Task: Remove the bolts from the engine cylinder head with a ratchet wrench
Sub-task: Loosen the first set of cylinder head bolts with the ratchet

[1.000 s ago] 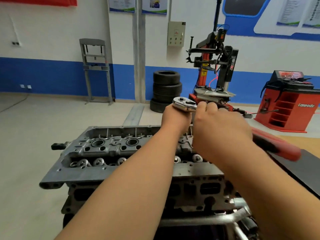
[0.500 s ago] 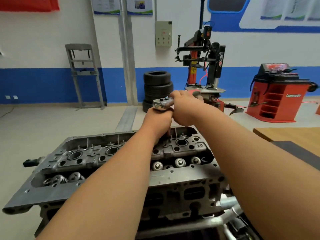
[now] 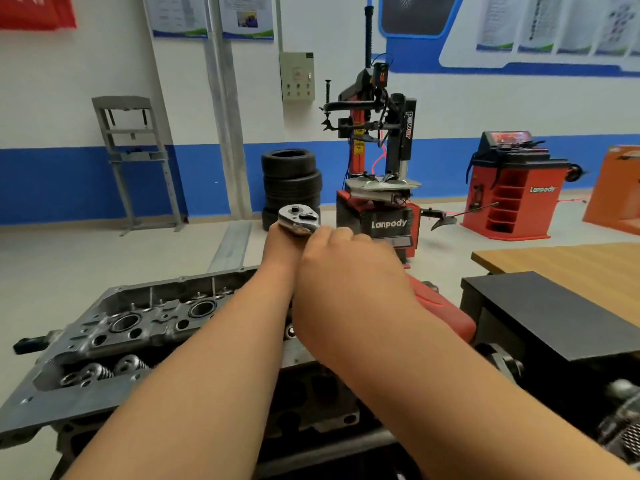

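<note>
The wrench [image 3: 298, 220] stands high over the far side of the cylinder head [image 3: 104, 341]. Its steel ratchet end is uppermost and its red grip slants down to the right. Whatever it is fitted to is hidden by the hands, and no bolts can be made out.

The right hand [image 3: 346, 268] is curled round the shaft just behind the ratchet end. The left hand [image 3: 282, 247] sits directly beneath that end, touching it. Its fingers are hidden, so I cannot tell whether it grips.

Both forearms cross the right half of the cylinder head and cover it. On the left half two large round bores show, with about three valve springs in the near trough. Its left and far edges stand free over open grey floor [image 3: 86, 254]. On the right a black bench [image 3: 554, 313] sits close to the red grip, with one wooden table [image 3: 571, 265] behind it.

Along the white and blue wall stand:
- one grey press frame [image 3: 135, 157]
- one stack of at least three tyres [image 3: 291, 174]
- one tyre changer [image 3: 377, 150]
- one red balancer [image 3: 509, 192]
- one orange cabinet [image 3: 613, 192] at the frame's right edge
</note>
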